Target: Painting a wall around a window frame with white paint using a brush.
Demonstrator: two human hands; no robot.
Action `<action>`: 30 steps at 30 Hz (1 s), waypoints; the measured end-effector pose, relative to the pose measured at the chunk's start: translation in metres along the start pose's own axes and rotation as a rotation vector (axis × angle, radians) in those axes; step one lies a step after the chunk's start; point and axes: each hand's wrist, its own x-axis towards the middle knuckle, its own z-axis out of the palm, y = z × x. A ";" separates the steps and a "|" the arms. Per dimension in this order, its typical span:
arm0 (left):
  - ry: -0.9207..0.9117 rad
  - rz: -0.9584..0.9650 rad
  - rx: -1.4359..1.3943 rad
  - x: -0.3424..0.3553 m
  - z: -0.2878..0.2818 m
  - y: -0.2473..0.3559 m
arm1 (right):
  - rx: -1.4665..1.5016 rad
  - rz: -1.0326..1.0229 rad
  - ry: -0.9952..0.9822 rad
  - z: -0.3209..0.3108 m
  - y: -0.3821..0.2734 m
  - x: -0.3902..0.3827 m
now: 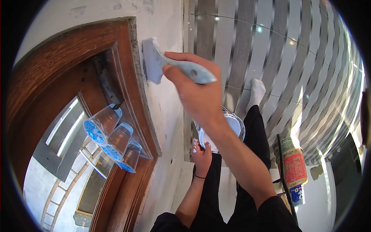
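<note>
Brush (154, 62) gripped by right hand (199, 92); bristles best kept off wooden frame (133, 77). Bucket (242, 129) rim seemingly pinched by left hand (202, 157).

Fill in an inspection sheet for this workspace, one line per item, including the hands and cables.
Surface: white wall beside a brown wooden frame, with grey patches and marks.
Job's things: wide brush at the wall, contact hard to tell; bucket with whitish contents, partly hidden by the right forearm.
Clutter: three clear cups with blue ends, in the frame's opening; red-and-green container at the far right.
Hands: right hand grips the brush handle; left hand at the bucket's near side, grip unclear.
Cables: nothing seen.
Surroundings: striped tiled floor; ladder beyond the opening.
</note>
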 end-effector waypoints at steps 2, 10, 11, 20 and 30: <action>-0.003 -0.045 -0.013 -0.002 0.001 0.006 | 0.058 -0.024 -0.017 -0.013 0.009 0.005; 0.125 0.246 0.118 -0.001 -0.001 -0.014 | -0.130 -0.171 0.039 0.006 0.007 0.004; 0.126 0.242 0.123 -0.002 -0.004 -0.017 | -0.049 -0.097 0.006 0.005 -0.001 -0.001; 0.017 -0.089 -0.113 0.002 0.008 0.007 | -0.181 -0.187 0.075 -0.010 0.044 0.008; -0.038 -0.075 -0.046 -0.001 -0.002 0.009 | 0.277 0.175 -0.145 -0.055 0.054 -0.019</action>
